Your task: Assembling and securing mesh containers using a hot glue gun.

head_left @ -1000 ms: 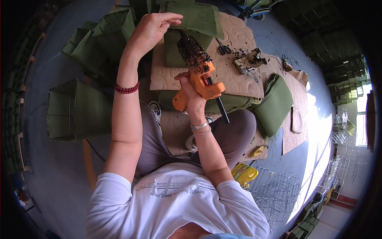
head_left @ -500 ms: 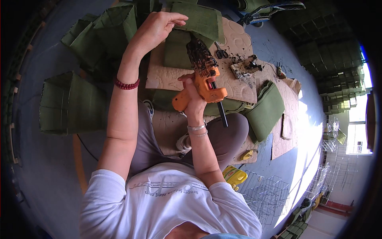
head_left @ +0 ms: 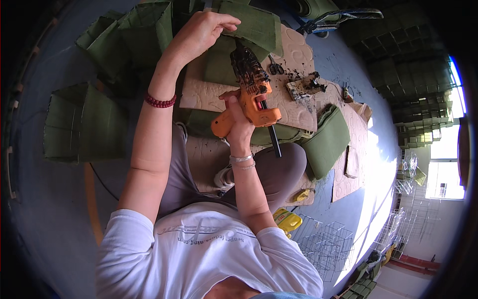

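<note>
My right hand [head_left: 241, 123] is wrapped round the grip of an orange glue gun [head_left: 260, 107]. Black glue crusts its front end, and a black glue stick [head_left: 275, 141] pokes out of its back. The nozzle points away from me, at the near edge of a green fabric panel [head_left: 256, 25]. My left hand [head_left: 201, 32], its fingers closed at the panel's left edge, holds that panel tilted up; part of the grip is hidden. Under it lies another green piece [head_left: 219, 65] on cardboard [head_left: 199, 94].
Scissors [head_left: 275, 66] and a glue-smeared block [head_left: 304, 87] lie to the right on the cardboard. Folded green fabric [head_left: 326, 142] rests by my right knee. Green fabric boxes [head_left: 82, 124] stand at left. A yellow container [head_left: 287, 219] and wire frames [head_left: 326, 244] sit at lower right.
The left hand and the green panel have shifted slightly right together. The glue gun stays in my right hand, its nozzle still near the panel's edge.
</note>
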A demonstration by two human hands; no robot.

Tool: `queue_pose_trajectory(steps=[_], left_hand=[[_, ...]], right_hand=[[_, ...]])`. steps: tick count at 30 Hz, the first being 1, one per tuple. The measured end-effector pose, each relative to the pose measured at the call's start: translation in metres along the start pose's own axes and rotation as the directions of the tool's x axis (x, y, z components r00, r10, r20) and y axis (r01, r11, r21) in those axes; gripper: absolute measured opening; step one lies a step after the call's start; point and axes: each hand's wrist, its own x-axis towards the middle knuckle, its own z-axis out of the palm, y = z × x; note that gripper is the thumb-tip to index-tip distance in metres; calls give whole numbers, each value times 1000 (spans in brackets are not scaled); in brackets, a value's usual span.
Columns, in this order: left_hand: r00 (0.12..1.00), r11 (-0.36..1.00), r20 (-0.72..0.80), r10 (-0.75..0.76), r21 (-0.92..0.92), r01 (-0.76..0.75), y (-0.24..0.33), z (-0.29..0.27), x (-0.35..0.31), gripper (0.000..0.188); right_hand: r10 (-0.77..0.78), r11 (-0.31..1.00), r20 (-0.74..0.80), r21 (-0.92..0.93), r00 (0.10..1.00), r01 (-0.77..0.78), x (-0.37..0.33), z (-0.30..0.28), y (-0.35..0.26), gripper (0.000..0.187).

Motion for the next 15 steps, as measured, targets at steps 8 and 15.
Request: queue_pose_trajectory(steps=[8,15], left_hand=[[998,999,-59,11,-42,-13,6,6,1,28],[991,967,-117,61,253,-29,5,19,3,19]], right_hand=[[-20,997,-50,75,999,23,2,-8,-4,23],[-50,996,-83,69,995,56,4,-11,-6,23]])
